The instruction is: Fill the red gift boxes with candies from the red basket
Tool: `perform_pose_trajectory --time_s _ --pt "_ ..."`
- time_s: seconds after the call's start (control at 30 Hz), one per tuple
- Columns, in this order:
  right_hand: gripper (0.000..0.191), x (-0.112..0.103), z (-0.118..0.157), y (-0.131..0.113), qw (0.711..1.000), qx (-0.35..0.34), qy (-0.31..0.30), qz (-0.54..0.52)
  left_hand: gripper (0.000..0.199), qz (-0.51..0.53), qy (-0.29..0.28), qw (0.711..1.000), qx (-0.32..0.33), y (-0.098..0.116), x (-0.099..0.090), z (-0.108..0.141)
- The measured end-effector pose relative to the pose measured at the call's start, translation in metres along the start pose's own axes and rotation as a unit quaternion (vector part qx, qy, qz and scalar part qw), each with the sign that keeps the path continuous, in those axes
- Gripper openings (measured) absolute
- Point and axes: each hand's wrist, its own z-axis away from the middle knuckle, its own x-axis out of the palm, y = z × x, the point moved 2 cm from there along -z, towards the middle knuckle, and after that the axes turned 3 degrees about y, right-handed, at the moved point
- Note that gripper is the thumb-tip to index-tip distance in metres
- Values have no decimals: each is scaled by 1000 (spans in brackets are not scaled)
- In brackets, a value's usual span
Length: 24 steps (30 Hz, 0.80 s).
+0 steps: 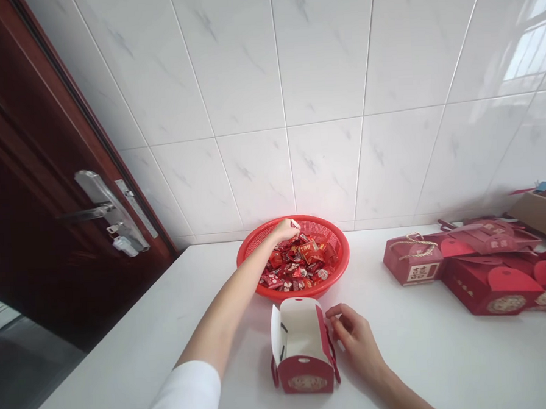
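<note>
My left hand (288, 229) reaches over a red plastic basket (342, 265) filled with red-wrapped candies (306, 258). Its fingers are closed around a small wrapped piece above the pile. In front of the basket stands an open red box (304, 377) with a white inside, its flaps up and dark ribbon at both sides. At the right side of this box is my right hand (352, 334), fingers bent and apart, with the fingertips near or touching the box's edge and nothing held.
On the right of the white table (204, 287) are a closed red box with a rope handle (413, 263), several more red boxes (492, 281) and a cardboard box (536, 215). Behind rises a tiled wall; a dark wooden door (36, 150) is at left.
</note>
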Motion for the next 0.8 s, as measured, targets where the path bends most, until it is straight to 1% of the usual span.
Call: perform_pose_trajectory --time_s 0.1,0.2,0.33,0.4,0.53,0.67,0.8 --pt "27 2 -2 3 1000 5 5 -12 27 2 19 1000 7 5 10 -8" --pt "26 3 -4 5 1000 5 5 -19 29 18 32 999 4 4 19 -13" --pt "25 3 -5 4 1000 4 -1 -16 29 46 33 998 1 4 24 -18" --pt "25 2 -5 4 1000 5 -2 -15 28 64 29 997 5 7 20 -21" --pt "25 2 -4 4 1000 14 -7 -15 27 119 25 992 24 12 7 -27" --pt "25 1 -3 4 1000 11 -9 -7 28 173 23 984 29 5 -6 -30" --pt "23 1 -2 2 1000 15 -2 -12 29 215 12 976 18 -6 -13 -31"
